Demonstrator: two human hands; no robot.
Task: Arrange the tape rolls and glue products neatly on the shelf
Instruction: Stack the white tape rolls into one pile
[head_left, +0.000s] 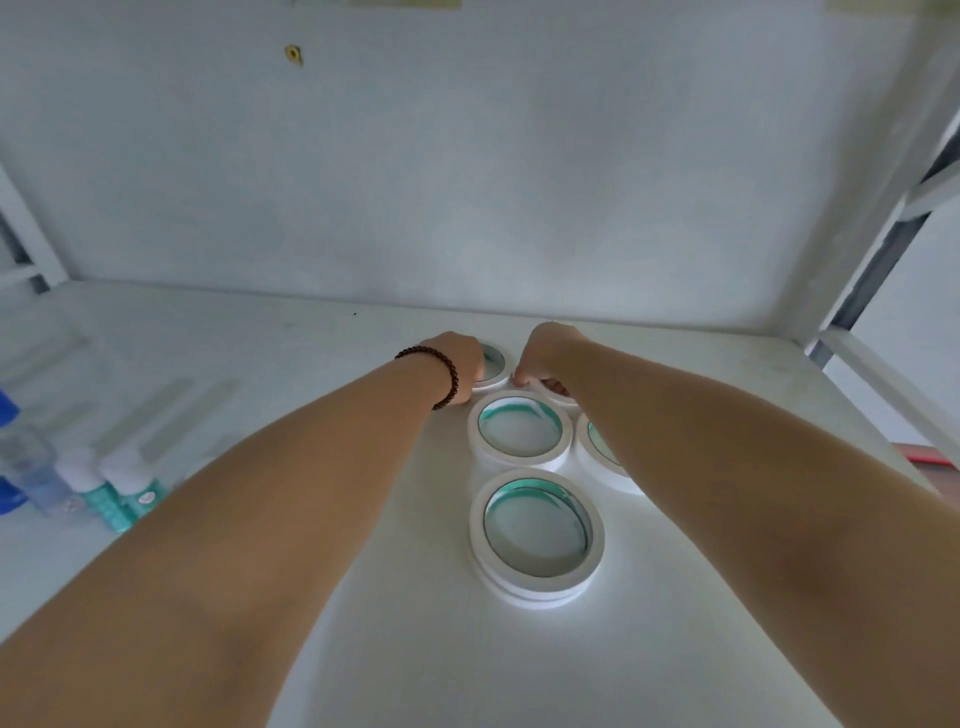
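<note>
Toward the back of the white shelf (675, 649), just short of its rear wall (467, 182), both hands work at a cluster of white tape rolls with teal inner rims. Taking the middle tape roll (521, 428) as the landmark: the left hand (460, 371), a dark bead bracelet (441, 376) on its wrist, rests on the far-left roll (493, 370) just behind it, fingers curled down over the roll's near edge; how tightly they grip cannot be told. The right hand (545, 358) reaches behind and to the right of the landmark, its fingertips (521, 382) bunched together and pinching down at the rim of a far-right roll (558, 392) that the hand mostly hides. Another roll (602, 457) lies just right of the landmark, touching or nearly so, half covered by the right forearm. Nearer the viewer sits a stack of rolls (536, 538), close to the landmark but apart from it.

Open shelf surface stretches in front of that stack and widely to the landmark's left. Well to the left, near the shelf's edge, stand glue bottles (124, 493) with white caps and teal bodies, beside a clear bottle (31, 467) with a blue cap; their contents cannot be made out. A white upright post (883, 218) bounds the shelf on the right.
</note>
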